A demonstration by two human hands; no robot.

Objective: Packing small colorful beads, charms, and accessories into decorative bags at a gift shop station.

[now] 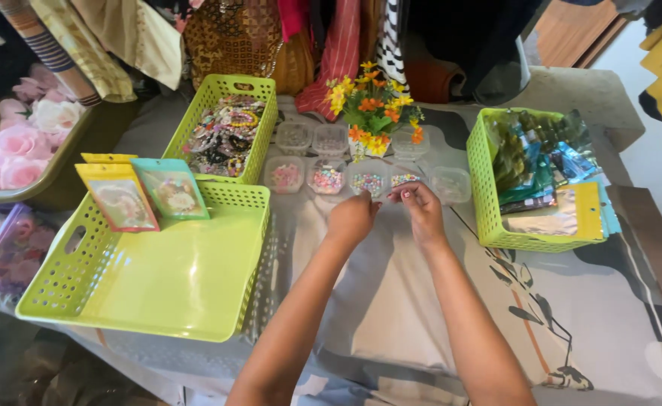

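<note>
Grey patterned cloth (391, 301) covers the table beneath our forearms. Our left hand (352, 218) is curled loosely, fingers drawn together; our right hand (421, 209) pinches something tiny at its fingertips, too small to tell. Just beyond them sits a row of clear bead tubs (327, 179). Left lies a lime basket (158, 278) holding two pouches (147, 195); farther back, orange flowers (372, 105).

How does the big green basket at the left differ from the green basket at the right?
The left basket is wider and shallower; the right basket is smaller and deeper. The left basket holds only two pouches leaning on its far wall, with a bare bottom; the right basket is filled with packets. Both are lime-green perforated plastic.
</note>
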